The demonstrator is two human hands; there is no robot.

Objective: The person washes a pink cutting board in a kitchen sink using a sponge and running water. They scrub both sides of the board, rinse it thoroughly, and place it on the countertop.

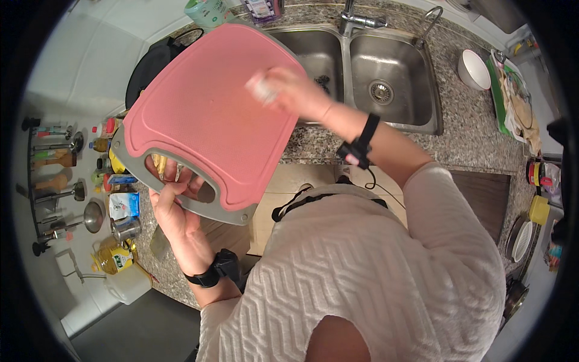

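Observation:
A pink cutting board [203, 99] with a grey rim is held up, tilted, over the counter's left part. My left hand [174, 203] grips it by the grey handle, the fingers passing through the handle slot. My right hand [294, 92], blurred, lies over the board's upper right area. In its fingers is a crumpled white and pinkish cloth or paper wad [263, 88]; the blur hides which. Whether the wad presses on the board cannot be told. The board covers part of the left sink basin and the counter beneath.
Behind the board is a double steel sink [393, 77] with a faucet [357, 20]. A white bowl [474, 70] and a green tray [497, 97] stand at right. Ladles [93, 217] hang on the left wall near an oil bottle [115, 259]. A black appliance [147, 68] sits behind the board.

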